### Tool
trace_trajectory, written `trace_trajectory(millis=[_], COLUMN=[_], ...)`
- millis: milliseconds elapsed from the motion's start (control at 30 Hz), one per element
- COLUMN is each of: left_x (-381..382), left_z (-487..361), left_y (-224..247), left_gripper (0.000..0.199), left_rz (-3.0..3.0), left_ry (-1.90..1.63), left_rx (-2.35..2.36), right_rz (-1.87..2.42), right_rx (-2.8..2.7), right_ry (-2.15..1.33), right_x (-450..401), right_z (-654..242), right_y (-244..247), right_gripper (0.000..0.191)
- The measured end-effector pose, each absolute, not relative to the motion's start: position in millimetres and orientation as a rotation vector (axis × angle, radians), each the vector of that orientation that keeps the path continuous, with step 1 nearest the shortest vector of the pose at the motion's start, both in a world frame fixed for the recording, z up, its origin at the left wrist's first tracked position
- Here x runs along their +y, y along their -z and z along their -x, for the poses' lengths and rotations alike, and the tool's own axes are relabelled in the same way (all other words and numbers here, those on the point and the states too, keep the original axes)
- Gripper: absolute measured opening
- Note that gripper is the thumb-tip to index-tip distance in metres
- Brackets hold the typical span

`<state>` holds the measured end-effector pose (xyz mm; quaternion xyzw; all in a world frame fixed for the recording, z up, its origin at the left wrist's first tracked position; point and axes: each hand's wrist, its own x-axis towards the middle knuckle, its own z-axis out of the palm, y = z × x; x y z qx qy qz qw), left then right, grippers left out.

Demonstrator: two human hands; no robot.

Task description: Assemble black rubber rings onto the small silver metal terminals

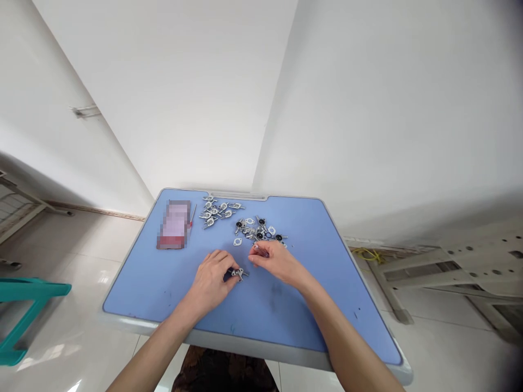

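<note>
Left hand pinches one metal fitting, right hand pinches a second fitting.

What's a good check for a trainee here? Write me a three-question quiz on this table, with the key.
1. True or false: the fingers of the left hand touch a small metal part.
2. What colour are the round pieces in the pile of metal parts just beyond the right hand?
A. Black
B. Red
C. Green
3. How many separate piles of metal parts lie beyond the hands on the blue tabletop?

Key: 1. True; 2. A; 3. Two
</note>
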<state>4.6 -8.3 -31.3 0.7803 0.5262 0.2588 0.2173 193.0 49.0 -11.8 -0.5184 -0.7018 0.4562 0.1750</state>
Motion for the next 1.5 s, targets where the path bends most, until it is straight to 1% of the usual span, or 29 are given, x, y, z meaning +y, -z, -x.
trace_trajectory(millis=[267, 467, 600, 733, 933, 1133, 1333, 1400, 1500], left_x=[-7.7, -7.5, -7.8, -8.1, -7.9, -8.0, -8.2, -8.2, -8.1], left_z=[-3.6, -3.8, -3.8, -3.6, -3.4, -3.2, -3.4, -3.4, -3.3], left_y=[33.1, 33.4, 32.8, 33.0, 33.8, 33.3, 32.8, 32.5, 32.3], left_gripper=[0.012, 0.012, 0.013, 0.012, 0.011, 0.011, 0.012, 0.011, 0.012], left_rz=[-2.157, -2.159, -2.158, -2.164, -2.17, -2.171, -2.169, -2.172, -2.183], left_ry=[-0.732, -0.724, -0.719, -0.714, -0.716, -0.708, -0.71, -0.698, -0.676], left_rx=[1.449, 1.452, 1.447, 1.437, 1.444, 1.447, 1.445, 1.449, 1.457], right_rz=[1.622, 1.716, 1.75, 1.779, 1.807, 1.832, 1.828, 1.773, 1.625], right_rx=[-2.167, -2.244, -2.397, -2.468, -2.566, -2.536, -2.543, -2.509, -2.383], right_ry=[-0.961, -0.797, -0.573, -0.47, -0.429, -0.46, -0.443, -0.5, -0.723], right_x=[42.1, 40.5, 39.6, 38.4, 36.2, 34.5, 34.8, 34.7, 33.6], right_z=[-198.4, -207.1, -204.0, -194.4, -184.0, -185.1, -182.9, -182.0, -182.0], right_y=[-4.6, -10.2, -4.9, 0.4, -0.1, -0.7, 1.9, 1.5, -1.8], right_gripper=[0.01, 0.011, 0.016, 0.019, 0.018, 0.016, 0.019, 0.017, 0.013])
